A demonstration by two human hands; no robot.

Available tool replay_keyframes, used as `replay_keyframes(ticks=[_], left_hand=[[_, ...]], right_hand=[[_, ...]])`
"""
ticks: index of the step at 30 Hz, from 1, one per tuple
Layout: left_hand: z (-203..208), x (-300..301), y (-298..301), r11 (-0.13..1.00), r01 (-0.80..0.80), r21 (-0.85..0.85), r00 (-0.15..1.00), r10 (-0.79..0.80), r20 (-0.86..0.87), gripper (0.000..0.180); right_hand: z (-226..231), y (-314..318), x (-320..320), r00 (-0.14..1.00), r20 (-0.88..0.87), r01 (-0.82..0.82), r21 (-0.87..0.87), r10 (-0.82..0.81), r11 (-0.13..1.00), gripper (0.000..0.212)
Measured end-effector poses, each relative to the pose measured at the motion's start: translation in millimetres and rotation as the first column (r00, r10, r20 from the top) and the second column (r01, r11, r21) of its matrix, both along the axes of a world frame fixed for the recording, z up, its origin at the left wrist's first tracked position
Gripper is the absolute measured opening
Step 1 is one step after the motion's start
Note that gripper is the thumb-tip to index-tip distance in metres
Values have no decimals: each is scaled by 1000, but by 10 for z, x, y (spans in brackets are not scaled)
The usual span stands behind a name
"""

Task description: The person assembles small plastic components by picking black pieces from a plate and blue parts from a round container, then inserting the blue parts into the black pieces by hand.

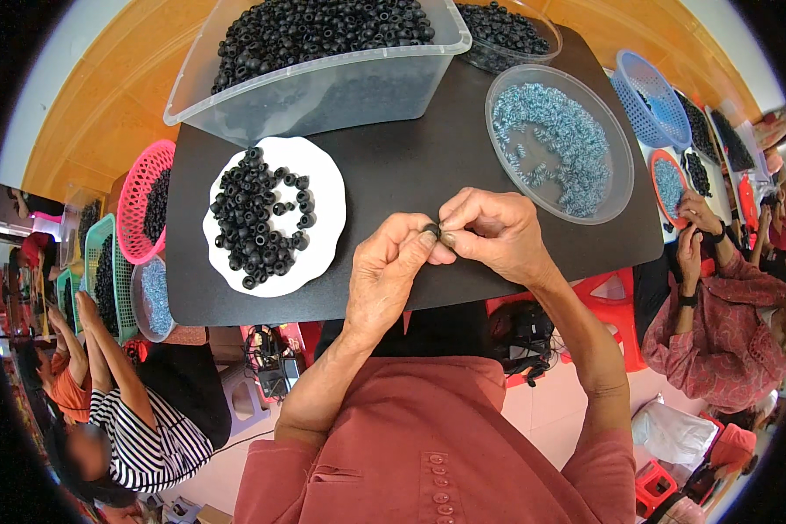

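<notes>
My left hand [386, 271] pinches a small black hollow cap [431, 230] between thumb and fingers, above the front part of the dark table [384, 166]. Close against it, my right hand [502, 237] has its thumb and forefinger pressed together at the cap's edge; whatever they grip is too small to make out. To the left lies a white scalloped plate [327, 214] with many similar black caps [251, 210] on it. A round clear tub [618, 140] at the right holds a heap of small light-blue springs or coils [563, 140].
A large clear bin [341, 92] full of black caps stands at the back, beside a round clear container [546, 57]. Left of the table are a pink basket [131, 210] and a green basket [100, 253]. A blue basket [642, 96] stands right. Co-workers sit on both sides.
</notes>
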State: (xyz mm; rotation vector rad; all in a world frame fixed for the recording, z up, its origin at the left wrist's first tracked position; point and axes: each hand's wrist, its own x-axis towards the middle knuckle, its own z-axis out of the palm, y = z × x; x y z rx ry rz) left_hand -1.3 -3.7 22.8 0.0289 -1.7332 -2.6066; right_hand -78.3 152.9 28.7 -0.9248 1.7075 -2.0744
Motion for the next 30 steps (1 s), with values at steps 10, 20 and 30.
replay_keyframes(ticks=[10,20,30], left_hand=[[7,6,-13,999,30,21,1000,-30,-5,15],[-7,2,-37,996,67,66,998,-67,-1,16],[69,9,-133,967,242,-73,969,-237,75,18]], right_hand=[[13,28,-4,1000,-5,-19,24,19,1000,6],[73,30,-6,990,-139,-5,181,31,983,18],[62,86,-83,961,-224,-121,185,161,975,24]])
